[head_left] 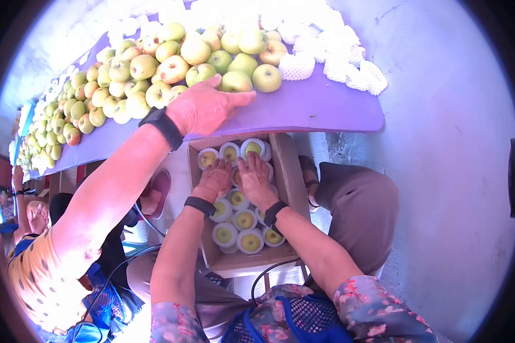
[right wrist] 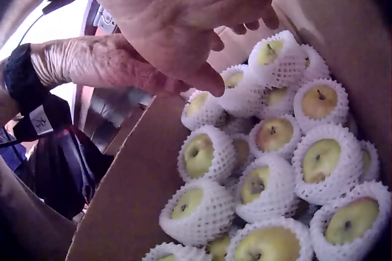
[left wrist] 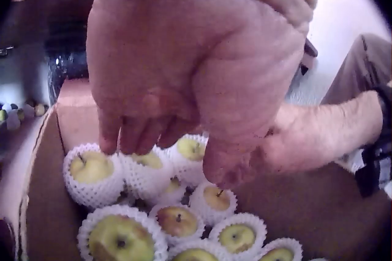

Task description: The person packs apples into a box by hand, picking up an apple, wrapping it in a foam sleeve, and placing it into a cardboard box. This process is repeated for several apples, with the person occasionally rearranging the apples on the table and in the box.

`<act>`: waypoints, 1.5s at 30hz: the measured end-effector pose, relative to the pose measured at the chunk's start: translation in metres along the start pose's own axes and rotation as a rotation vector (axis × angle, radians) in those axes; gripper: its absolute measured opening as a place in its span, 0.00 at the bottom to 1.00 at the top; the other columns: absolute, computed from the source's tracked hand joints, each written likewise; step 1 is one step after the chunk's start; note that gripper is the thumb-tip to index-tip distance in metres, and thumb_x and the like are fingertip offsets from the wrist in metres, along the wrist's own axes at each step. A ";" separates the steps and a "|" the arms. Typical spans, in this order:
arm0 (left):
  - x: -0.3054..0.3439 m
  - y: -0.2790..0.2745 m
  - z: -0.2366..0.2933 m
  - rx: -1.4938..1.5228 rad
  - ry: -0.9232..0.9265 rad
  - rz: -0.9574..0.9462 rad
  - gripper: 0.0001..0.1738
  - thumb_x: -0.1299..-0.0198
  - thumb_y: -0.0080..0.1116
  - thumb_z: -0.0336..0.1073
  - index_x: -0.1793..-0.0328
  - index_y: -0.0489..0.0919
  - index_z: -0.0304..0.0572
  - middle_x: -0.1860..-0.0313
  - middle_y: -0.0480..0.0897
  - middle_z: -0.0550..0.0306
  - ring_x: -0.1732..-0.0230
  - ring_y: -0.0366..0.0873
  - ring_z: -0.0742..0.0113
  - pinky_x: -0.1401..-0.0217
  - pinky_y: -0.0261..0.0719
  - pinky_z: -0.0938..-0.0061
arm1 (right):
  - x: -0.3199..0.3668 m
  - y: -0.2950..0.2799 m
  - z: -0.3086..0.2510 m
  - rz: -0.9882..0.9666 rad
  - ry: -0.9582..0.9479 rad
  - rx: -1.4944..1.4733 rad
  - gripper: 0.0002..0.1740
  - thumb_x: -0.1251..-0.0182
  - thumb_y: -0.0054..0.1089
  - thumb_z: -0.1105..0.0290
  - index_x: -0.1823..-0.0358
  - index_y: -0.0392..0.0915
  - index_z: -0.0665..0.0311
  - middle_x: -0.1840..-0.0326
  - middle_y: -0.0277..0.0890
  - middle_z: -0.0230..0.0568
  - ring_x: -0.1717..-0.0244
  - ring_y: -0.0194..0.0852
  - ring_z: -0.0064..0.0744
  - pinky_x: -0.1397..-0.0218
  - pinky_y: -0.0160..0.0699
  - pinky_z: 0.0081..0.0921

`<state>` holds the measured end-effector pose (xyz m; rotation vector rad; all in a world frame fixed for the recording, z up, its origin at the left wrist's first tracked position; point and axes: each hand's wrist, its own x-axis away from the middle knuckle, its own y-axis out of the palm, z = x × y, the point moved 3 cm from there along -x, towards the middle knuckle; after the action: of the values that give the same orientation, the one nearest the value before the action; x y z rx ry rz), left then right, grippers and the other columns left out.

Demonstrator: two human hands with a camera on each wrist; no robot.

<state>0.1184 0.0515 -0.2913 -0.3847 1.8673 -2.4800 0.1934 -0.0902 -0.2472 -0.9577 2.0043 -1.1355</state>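
Left hand [head_left: 213, 180], 1: fingers extended, gripping nothing, over netted apples [head_left: 245, 219] at the box's far end. Right hand [head_left: 255, 180], 1: just beside the left, fingers likewise extended over the apples, nothing gripped. Box [head_left: 290, 171], 1: cardboard, holding the netted apples, below the table's edge. Table [head_left: 326, 106], 1: purple, bearing loose apples [head_left: 195, 50] and, at right, foam nets [head_left: 349, 63]. Other person's hand [head_left: 207, 110], 1: near the loose apples.
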 end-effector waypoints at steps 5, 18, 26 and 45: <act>0.036 -0.069 0.047 0.031 -0.060 -0.254 0.19 0.41 0.55 0.40 0.47 0.79 0.36 0.52 0.82 0.39 0.47 0.80 0.44 0.46 0.77 0.53 | 0.015 -0.033 -0.020 -0.166 -0.038 -0.049 0.22 0.46 0.60 0.71 0.47 0.75 0.69 0.42 0.71 0.60 0.41 0.71 0.56 0.42 0.72 0.48; 0.115 -0.169 0.116 0.285 0.092 -0.151 0.21 0.37 0.57 0.47 0.58 0.80 0.31 0.68 0.81 0.35 0.61 0.79 0.37 0.57 0.76 0.52 | 0.016 -0.123 -0.049 -0.713 -0.445 -0.005 0.13 0.49 0.60 0.68 0.62 0.80 0.65 0.62 0.82 0.50 0.55 0.81 0.50 0.51 0.79 0.42; 0.109 -0.153 0.113 0.176 -0.031 -0.214 0.17 0.40 0.61 0.45 0.58 0.81 0.37 0.62 0.83 0.42 0.57 0.81 0.43 0.55 0.79 0.54 | -0.013 -0.190 -0.085 -0.679 -0.601 -0.180 0.21 0.44 0.64 0.65 0.51 0.76 0.68 0.60 0.80 0.55 0.56 0.80 0.55 0.52 0.78 0.46; 0.102 -0.185 0.114 0.159 -0.020 -0.041 0.17 0.41 0.61 0.44 0.64 0.77 0.35 0.72 0.79 0.39 0.63 0.78 0.38 0.60 0.76 0.51 | -0.113 -0.270 -0.023 0.332 -0.140 -0.418 0.15 0.44 0.62 0.76 0.54 0.76 0.67 0.59 0.81 0.50 0.58 0.82 0.46 0.53 0.80 0.38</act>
<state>0.0680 -0.0188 -0.0678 -0.4447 1.6568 -2.6172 0.3112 -0.0844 0.0215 -0.8295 2.2219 -0.4675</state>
